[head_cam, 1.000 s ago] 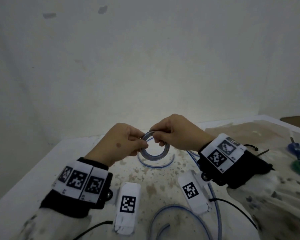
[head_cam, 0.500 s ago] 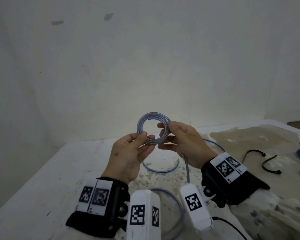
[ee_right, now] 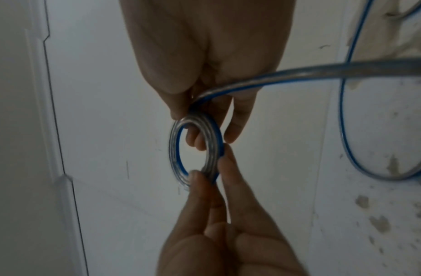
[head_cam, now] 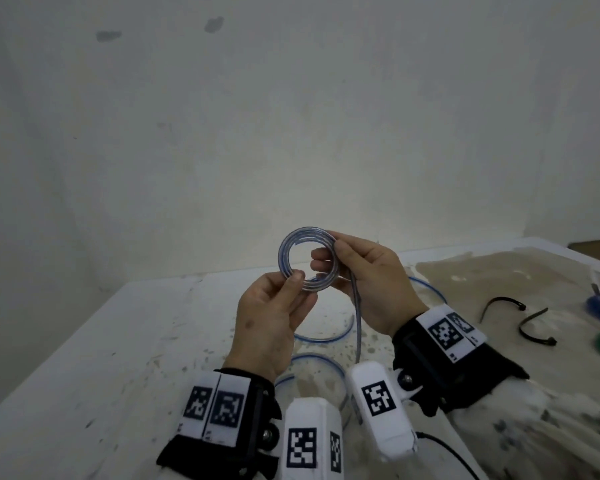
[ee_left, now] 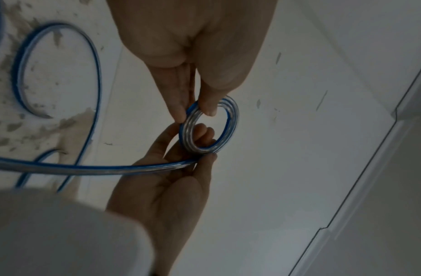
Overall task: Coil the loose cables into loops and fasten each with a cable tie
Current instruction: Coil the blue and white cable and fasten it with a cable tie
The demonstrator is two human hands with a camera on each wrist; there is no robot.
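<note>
The coiling step is in hand. The left hand [head_cam: 274, 317] pinches the lower edge of a small coil [head_cam: 307, 261] of clear, blue-edged cable between thumb and fingers, and the right hand [head_cam: 371, 285] grips the coil's other side, fingers hooked through its middle. Both hold it raised above the worktop [head_cam: 84, 341]. From under the right hand the uncoiled length [head_cam: 357, 306] hangs down and lies in wide curves below both hands. The next move probably calls for feeding more slack round the coil while the left pinch keeps the turns flat. Two black cable ties [head_cam: 520, 317] lie well right of the right hand. No brand or writing is readable; the wrist bands carry only square black-and-white markers.
</note>
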